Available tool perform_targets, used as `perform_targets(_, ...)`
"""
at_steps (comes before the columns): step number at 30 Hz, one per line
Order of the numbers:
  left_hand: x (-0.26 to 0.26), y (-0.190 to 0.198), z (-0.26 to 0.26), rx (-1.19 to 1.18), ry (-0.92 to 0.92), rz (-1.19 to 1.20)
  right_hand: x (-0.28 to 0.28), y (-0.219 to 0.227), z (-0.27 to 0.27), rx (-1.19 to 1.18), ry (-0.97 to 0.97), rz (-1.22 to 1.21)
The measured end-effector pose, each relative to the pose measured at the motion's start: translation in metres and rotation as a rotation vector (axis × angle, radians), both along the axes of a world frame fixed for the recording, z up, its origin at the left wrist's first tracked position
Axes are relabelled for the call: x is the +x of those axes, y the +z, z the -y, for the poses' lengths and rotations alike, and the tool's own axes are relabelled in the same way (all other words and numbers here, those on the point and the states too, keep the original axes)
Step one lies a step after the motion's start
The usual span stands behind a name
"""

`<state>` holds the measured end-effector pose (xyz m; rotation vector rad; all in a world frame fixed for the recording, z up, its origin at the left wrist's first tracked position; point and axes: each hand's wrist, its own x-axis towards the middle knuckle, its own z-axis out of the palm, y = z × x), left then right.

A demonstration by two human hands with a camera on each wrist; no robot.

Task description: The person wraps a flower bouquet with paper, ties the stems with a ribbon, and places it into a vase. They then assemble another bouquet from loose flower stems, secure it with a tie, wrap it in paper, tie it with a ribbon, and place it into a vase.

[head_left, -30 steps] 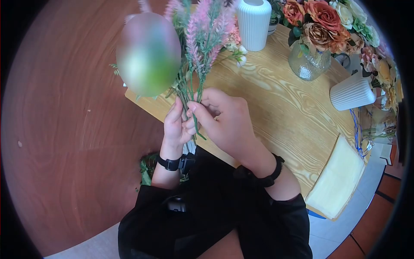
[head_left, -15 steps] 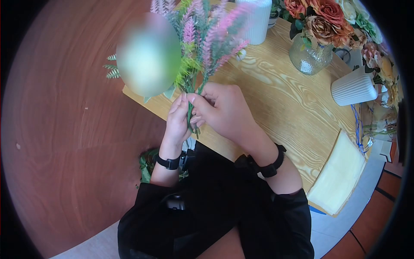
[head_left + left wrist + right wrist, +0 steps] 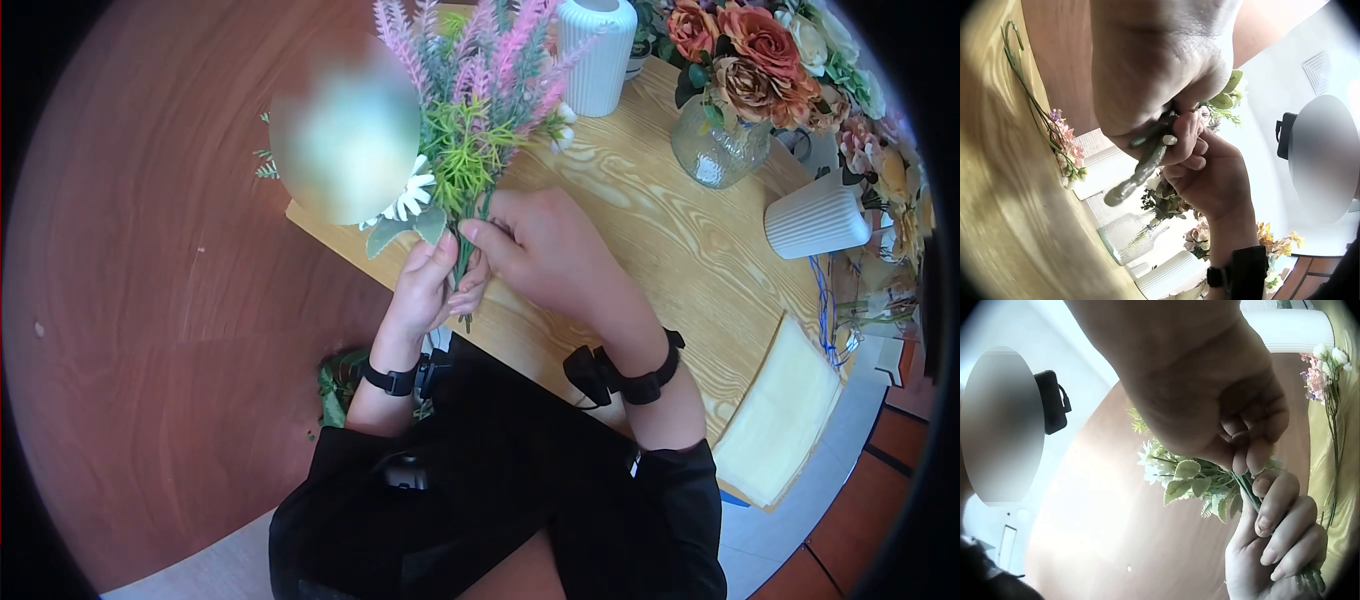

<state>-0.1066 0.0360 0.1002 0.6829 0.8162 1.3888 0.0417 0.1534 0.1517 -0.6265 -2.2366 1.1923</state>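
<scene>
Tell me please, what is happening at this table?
A person is holding up a bunch of flowers, with pink spikes and white daisies, near the edge of the wooden table. The left fingers grip the stems, and the right fingers pinch them just below the leaves. A loose spray of pink and white flowers lies on the table. A white vase and a glass vase of roses stand there too.

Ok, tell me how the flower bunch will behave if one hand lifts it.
The flower bunch will probably feel top-heavy: it spreads wide above narrow stems. It seems fairly stiff, since the pink spikes stand up unsupported. The stems might slide against each other; no tie shows, though part is hidden.
</scene>
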Motion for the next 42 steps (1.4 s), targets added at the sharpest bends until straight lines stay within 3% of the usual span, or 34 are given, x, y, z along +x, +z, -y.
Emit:
perform_targets(3, -0.001, 0.001, -0.003, 0.089, -0.068, 0.018, 0.000, 0.007, 0.000, 0.016, 0.019, 0.030)
perform_targets(8, 0.005, -0.003, 0.004, 0.062, -0.020, 0.080, -0.001, 0.008, 0.006, 0.009, -0.005, 0.030)
perform_targets(17, -0.003, -0.023, 0.016, 0.102, -0.081, -0.048, 0.004, 0.015, 0.011, -0.069, -0.072, 0.034)
perform_targets(22, 0.003, -0.008, 0.011, 0.084, -0.048, -0.103, 0.001, -0.001, 0.004, -0.375, -0.006, -0.101)
perform_targets(24, 0.006, -0.003, 0.013, -0.012, -0.025, -0.176, 0.000, 0.003, 0.007, -0.368, -0.013, -0.148)
perform_targets(28, 0.003, -0.005, 0.009, 0.090, -0.070, -0.083, -0.005, -0.012, 0.001, -0.437, 0.010, -0.146)
perform_targets(32, 0.000, -0.015, 0.009, 0.003, 0.096, -0.072, -0.024, -0.024, 0.005, -0.553, 0.013, -0.125)
perform_targets(34, -0.002, -0.015, 0.015, -0.032, 0.145, -0.087, -0.028, -0.019, 0.009, -0.469, 0.086, 0.002)
perform_targets(36, -0.013, -0.017, 0.027, -0.020, 0.351, -0.259, -0.033, -0.013, 0.015, -0.443, 0.079, -0.001)
perform_targets(38, -0.031, -0.007, 0.028, 0.145, 0.391, -0.075, -0.036, -0.017, 0.015, -0.404, 0.083, -0.004)
perform_targets(42, -0.071, 0.001, 0.053, 0.142, 0.629, -0.110, -0.041, -0.046, 0.000, -0.349, 0.071, 0.200)
